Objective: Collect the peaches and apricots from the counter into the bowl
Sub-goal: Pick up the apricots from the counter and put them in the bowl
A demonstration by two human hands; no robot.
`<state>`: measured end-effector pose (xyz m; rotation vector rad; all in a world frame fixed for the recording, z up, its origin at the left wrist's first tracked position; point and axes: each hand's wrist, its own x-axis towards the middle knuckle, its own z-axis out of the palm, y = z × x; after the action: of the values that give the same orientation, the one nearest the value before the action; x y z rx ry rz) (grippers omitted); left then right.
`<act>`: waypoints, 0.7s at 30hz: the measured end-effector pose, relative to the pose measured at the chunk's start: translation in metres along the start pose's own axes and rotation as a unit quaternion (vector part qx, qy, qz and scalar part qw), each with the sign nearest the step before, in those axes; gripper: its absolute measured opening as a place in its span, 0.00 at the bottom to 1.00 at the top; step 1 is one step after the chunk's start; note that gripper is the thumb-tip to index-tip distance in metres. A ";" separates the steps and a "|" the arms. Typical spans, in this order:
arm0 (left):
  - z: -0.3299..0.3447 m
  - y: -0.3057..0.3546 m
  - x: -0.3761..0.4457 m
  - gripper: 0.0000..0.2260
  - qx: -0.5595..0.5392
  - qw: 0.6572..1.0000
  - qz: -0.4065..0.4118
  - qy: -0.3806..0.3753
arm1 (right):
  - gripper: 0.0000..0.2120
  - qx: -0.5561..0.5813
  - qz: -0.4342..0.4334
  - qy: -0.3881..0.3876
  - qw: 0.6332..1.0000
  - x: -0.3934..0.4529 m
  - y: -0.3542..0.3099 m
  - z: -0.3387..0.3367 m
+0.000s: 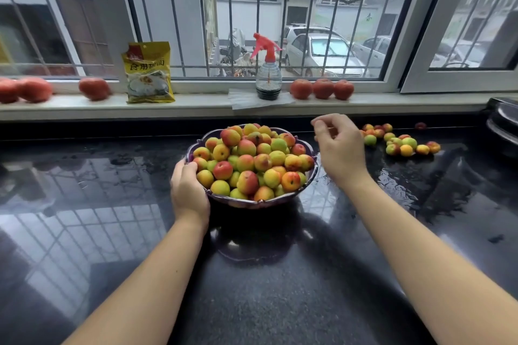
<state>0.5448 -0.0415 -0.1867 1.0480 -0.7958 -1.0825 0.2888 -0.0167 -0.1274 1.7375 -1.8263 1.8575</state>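
The black polished surface [266,288] is wet and glossy, with beads of water to the right, so anything round on it looks ready to roll or slide. On it sits the purple scalloped bowl [312,148], heaped above its rim with fruit and surely heavy now. The left hand [188,190] cups its near-left wall, fingers curled over the edge, steadying it. That's the sensible hold, low on the wall, not on the thin lip. The right hand [337,145] hovers just right of the bowl, fingers loosely curled and apparently empty, though whether something small sits inside them is hard to tell. Farther right lies the loose cluster of small peaches and apricots [400,141], a dozen or so, plus one stray fruit [420,125] by the back edge. They look light, firm-skinned but bruisable, probably damp. Best scooped a few at a time in a cupped palm and set gently on the pile, which looks ready to spill.
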 end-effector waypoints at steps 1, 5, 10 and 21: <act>0.000 0.000 0.000 0.11 0.006 1.000 -0.001 -0.001 | 0.07 -0.020 0.036 0.012 0.999 0.001 0.011 -0.007; 0.001 0.000 -0.009 0.14 0.037 0.999 0.014 -0.011 | 0.10 -0.202 0.171 -0.058 0.963 -0.012 0.067 -0.022; 0.007 -0.001 -0.014 0.29 0.135 0.986 0.045 -0.091 | 0.19 -0.264 0.197 -0.119 0.937 -0.007 0.090 -0.013; 0.016 -0.003 -0.015 0.33 0.210 0.965 0.068 -0.142 | 0.26 -0.462 0.219 -0.203 0.835 0.063 0.159 -0.040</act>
<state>0.5251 -0.0320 -0.1852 1.1824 -1.3530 -0.9774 0.1346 -0.0802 -0.1822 1.4142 -2.7555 0.3566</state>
